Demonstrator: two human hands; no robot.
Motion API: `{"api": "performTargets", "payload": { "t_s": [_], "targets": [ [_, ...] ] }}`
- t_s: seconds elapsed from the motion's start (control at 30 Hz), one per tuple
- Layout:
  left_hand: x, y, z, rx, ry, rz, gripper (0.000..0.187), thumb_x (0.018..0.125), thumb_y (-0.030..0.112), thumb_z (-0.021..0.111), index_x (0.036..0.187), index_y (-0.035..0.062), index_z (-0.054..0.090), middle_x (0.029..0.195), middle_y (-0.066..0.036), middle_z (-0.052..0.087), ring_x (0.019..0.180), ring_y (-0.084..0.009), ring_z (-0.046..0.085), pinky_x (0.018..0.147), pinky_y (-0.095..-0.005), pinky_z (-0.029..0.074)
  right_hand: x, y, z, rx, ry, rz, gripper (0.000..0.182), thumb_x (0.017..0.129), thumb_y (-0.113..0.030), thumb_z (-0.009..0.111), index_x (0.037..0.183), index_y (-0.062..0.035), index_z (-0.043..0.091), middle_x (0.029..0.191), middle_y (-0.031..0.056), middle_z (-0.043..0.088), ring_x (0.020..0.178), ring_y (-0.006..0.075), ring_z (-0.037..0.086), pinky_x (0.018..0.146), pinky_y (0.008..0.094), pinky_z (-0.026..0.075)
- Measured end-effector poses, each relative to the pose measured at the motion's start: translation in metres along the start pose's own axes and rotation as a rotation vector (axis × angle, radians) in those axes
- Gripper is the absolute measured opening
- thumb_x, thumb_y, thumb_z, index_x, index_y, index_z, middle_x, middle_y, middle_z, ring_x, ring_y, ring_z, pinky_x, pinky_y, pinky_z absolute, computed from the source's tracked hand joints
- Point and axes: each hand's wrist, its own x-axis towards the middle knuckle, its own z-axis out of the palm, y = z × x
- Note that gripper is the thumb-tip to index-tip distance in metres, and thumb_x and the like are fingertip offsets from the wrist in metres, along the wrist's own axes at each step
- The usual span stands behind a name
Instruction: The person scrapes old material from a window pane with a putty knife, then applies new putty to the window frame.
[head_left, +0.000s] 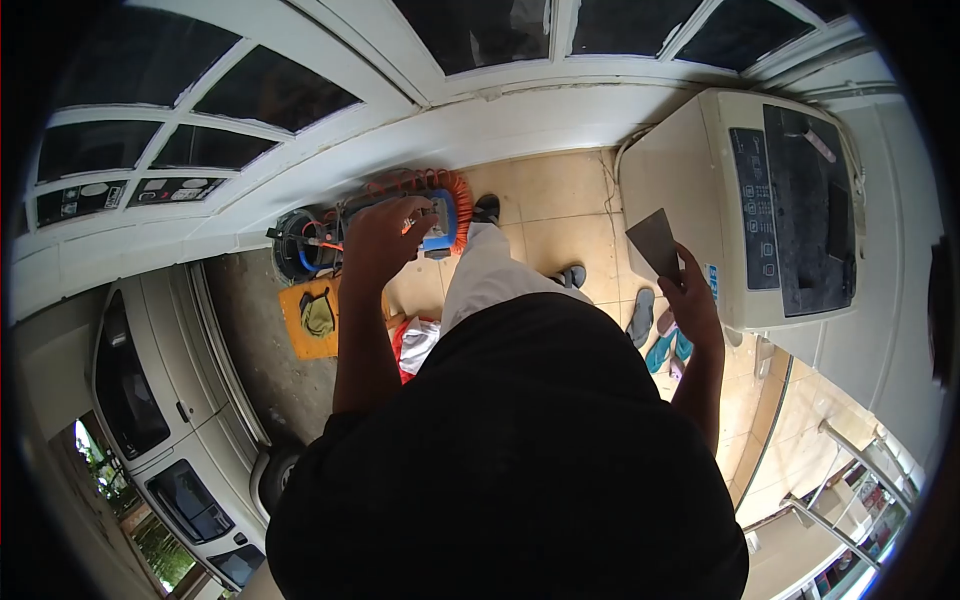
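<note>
Between the thumb and fingers of my right hand (pixel 692 298) is a flat grey rectangular sheet (pixel 654 245), held by its lower edge beside the washing machine (pixel 675 190). My left hand (pixel 388 238) is raised at the left, its fingers bent; a small object seems to be at the fingertips, too small to name. Behind that hand, on the floor by the wall, stands a blue machine (pixel 441 222) with a coiled orange hose (pixel 463 205).
A black bucket-like container (pixel 294 250) and an orange board (pixel 292 318) with a green cloth (pixel 318 315) lie at the left. Sandals (pixel 641 318) are on the tiles (pixel 555 180). A silver vehicle (pixel 165 380) stands far left, a metal rack (pixel 840 530) at lower right.
</note>
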Motion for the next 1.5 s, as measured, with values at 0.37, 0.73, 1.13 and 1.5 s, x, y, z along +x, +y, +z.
{"api": "performTargets", "payload": {
  "t_s": [0.37, 0.73, 1.13, 1.5],
  "targets": [
    [0.079, -0.026, -0.024, -0.077, 0.019, 0.16, 0.025, 0.084, 0.033, 0.069, 0.087, 0.0085, 0.073, 0.078, -0.009, 0.07, 0.069, -0.0243, 0.067, 0.068, -0.0362, 0.051, -0.001, -0.035, 0.027, 0.066, 0.124, 0.096, 0.06, 0.089, -0.014, 0.065, 0.144, -0.0084, 0.041, 0.091, 0.0176, 0.069, 0.08, 0.0237, 0.067, 0.074, 0.0349, 0.051],
    [0.159, -0.028, -0.033, -0.167, -0.463, 0.455, 0.026, 0.084, 0.031, 0.069, 0.092, 0.0066, 0.073, 0.084, -0.012, 0.071, 0.077, -0.0266, 0.067, 0.072, -0.0359, 0.051, 0.082, -0.096, 0.091, 0.171, 0.292, -0.156, 0.052, 0.088, -0.016, 0.071, 0.134, -0.0022, 0.05, 0.092, 0.0211, 0.068, 0.084, 0.0282, 0.068, 0.076, 0.0358, 0.051],
    [0.238, -0.011, -0.016, 0.145, -0.566, 1.158, 0.05, 0.083, 0.051, 0.068, 0.12, 0.0171, 0.067, 0.133, -0.01, 0.055, 0.126, -0.0306, 0.05, 0.105, -0.0478, 0.038, 0.179, -0.158, 0.18, 0.836, 0.2, -0.005, 0.017, 0.104, -0.019, 0.046, 0.113, -0.0051, 0.053, 0.077, 0.0026, 0.056, 0.073, 0.0104, 0.054, 0.07, 0.0282, 0.047],
    [0.272, 0.028, 0.012, 0.573, -0.698, 1.233, 0.058, 0.083, 0.051, 0.068, 0.131, 0.021, 0.059, 0.149, -0.013, 0.042, 0.143, -0.0297, 0.033, 0.115, -0.0578, 0.022, 0.252, -0.165, 0.182, 0.925, 0.31, 0.169, 0.031, 0.098, -0.035, 0.057, 0.106, -0.0056, 0.06, 0.088, 0.009, 0.07, 0.08, 0.0188, 0.067, 0.076, 0.0346, 0.05]
  ]
}}
